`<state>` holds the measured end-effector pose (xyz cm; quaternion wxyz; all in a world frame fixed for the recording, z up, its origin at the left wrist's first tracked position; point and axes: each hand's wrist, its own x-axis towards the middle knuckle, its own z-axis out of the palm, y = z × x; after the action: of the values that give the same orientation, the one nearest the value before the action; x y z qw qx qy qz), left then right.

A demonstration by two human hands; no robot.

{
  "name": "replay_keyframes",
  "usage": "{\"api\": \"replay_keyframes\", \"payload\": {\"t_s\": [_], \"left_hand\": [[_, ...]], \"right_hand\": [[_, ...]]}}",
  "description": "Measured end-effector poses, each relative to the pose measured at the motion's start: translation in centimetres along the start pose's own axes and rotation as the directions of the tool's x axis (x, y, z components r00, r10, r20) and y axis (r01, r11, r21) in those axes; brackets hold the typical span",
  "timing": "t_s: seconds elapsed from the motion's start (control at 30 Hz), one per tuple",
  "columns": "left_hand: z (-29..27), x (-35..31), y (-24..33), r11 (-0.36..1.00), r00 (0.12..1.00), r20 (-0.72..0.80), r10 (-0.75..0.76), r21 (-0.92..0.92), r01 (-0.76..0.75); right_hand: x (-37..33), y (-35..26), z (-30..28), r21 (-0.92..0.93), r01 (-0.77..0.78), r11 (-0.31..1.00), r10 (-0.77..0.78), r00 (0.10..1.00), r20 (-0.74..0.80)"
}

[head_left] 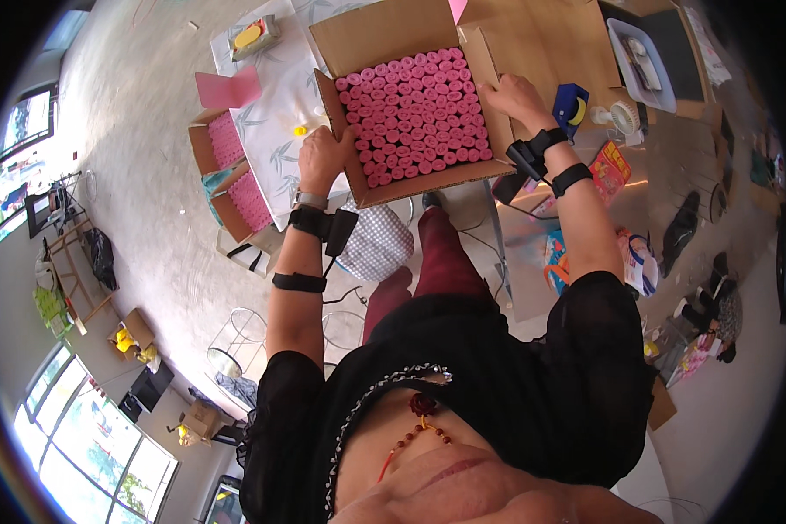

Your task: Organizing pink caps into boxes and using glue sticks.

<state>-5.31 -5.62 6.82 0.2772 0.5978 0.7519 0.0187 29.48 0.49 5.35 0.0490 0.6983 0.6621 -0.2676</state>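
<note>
An open cardboard box [437,185] sits at the front of the table, its flaps folded outward. Tight rows of small pink rolls [415,113] fill it. My left hand [325,160] is closed on the box's left edge, its thumb reaching over the rim. On the opposite side, my right hand [517,98] grips the right flap with bent fingers. Part of each hand's grip is hidden behind the cardboard. A small yellow-capped item [300,131] lies close to my left hand.
A blue tape dispenser [571,112] and a small white fan [624,117] stand to the right, near a pale plastic bin [618,44]. Two boxes of pink pieces [251,201] are at the left below a pink sheet [230,86]. A padded stool [375,244] stands below the table edge.
</note>
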Motion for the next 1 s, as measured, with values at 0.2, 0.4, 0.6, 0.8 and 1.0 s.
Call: {"api": "replay_keyframes", "payload": {"t_s": [0.2,0.4,0.6,0.8,1.0], "left_hand": [[1.3,0.6,0.0,0.993,0.995,-0.098,-0.006,0.119,0.018],[1.5,0.6,0.1,0.992,0.994,-0.104,0.028,0.125,-0.015],[1.7,0.9,0.1,0.989,0.994,-0.111,-0.004,0.146,0.020],[1.2,0.5,0.7,0.991,0.994,-0.106,-0.022,0.133,0.036],[-0.3,0.1,2.1,0.978,0.992,0.070,-0.105,0.185,0.091]], "right_hand": [[1.1,0.6,0.6,0.009,-0.025,1.000,0.024,0.997,0.067],[0.9,0.4,0.5,0.024,-0.003,1.000,0.001,0.997,0.079],[0.7,0.5,0.5,0.041,0.042,0.998,-0.045,0.997,0.059],[0.2,0.5,0.6,0.092,0.034,0.995,-0.034,0.999,0.004],[-0.4,0.6,0.2,0.112,0.032,0.993,-0.028,0.999,-0.037]]}}
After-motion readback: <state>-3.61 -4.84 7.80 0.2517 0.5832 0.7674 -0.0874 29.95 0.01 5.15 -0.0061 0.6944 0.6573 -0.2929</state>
